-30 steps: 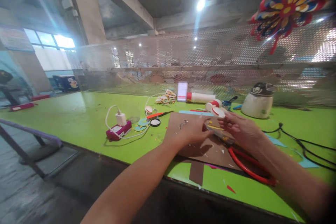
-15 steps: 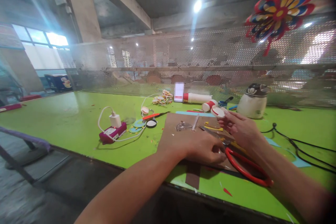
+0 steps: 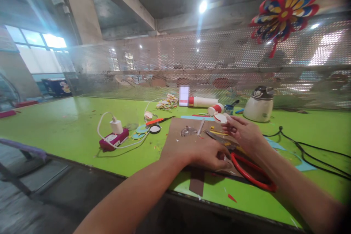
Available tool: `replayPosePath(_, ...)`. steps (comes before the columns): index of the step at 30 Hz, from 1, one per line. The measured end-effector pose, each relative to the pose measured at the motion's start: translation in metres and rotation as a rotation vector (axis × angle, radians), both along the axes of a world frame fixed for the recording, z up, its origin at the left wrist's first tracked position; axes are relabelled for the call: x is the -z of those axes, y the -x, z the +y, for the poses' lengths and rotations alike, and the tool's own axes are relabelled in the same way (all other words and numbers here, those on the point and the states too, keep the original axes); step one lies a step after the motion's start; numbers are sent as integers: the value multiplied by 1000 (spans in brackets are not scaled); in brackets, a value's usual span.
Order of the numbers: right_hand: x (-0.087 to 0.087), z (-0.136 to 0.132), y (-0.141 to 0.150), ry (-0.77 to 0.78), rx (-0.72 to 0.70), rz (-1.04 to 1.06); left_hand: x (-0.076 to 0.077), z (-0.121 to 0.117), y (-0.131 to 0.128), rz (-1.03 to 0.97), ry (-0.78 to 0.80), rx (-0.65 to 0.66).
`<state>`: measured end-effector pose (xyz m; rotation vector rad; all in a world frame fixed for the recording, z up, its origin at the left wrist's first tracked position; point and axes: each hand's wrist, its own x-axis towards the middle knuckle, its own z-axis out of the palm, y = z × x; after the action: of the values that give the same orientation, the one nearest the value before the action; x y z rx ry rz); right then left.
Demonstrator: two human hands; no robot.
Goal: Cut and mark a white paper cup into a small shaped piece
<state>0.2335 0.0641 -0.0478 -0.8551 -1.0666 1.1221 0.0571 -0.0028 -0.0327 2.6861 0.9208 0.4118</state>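
Note:
My right hand (image 3: 242, 130) pinches a small round white piece with a red band (image 3: 221, 118), raised over the far right of a brown board (image 3: 175, 131). My left hand (image 3: 210, 154) lies low over the board's near part with its fingers curled in. A bit of white shows at its fingertips, too small to make out. Beside those fingertips are large scissors with red handles (image 3: 253, 175), their blades pointing away to the left. A pale stick-like tool (image 3: 201, 127), clear plastic scraps (image 3: 188, 131) and yellow strips (image 3: 218, 132) lie on the board.
Two red-and-white paper cup shapes (image 3: 204, 102) (image 3: 215, 109), a phone (image 3: 184, 95), a pile of cut pieces (image 3: 168, 101) and a white kettle-like container (image 3: 258, 109) stand behind. Leftward are an orange knife (image 3: 154, 121) and a purple power block (image 3: 113, 139). Black cord (image 3: 304, 148) runs right.
The camera view has turned slightly to the right, so everything sits further left. My right hand still holds the white piece, and my left hand stays low on the board.

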Motion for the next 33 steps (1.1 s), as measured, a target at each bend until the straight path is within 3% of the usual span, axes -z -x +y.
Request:
replayPosePath(9, -11, -5, -1, 98, 74, 27, -6, -4, 0, 23, 13, 10)
replayPosePath(14, -21, 3, -17, -34, 294, 102, -11, -9, -1, 18, -11, 4)
replayPosePath(19, -35, 12, -41, -180, 515, 199, -7, -16, -11, 30, -45, 194)
replayPosePath(24, -36, 13, -43, -175, 508, 196, 6, -19, -22, -5, -157, 349)
replayPosePath(29, -34, 11, -39, -128, 484, 140, 7, -20, -22, -39, -127, 330)
replayPosePath(31, -34, 10, -38, -115, 480, 122, -2, -18, -14, -143, -74, 285)
replayPosePath(33, -33, 10, -38, -108, 472, 105, -16, -11, -1, -419, -43, 123)
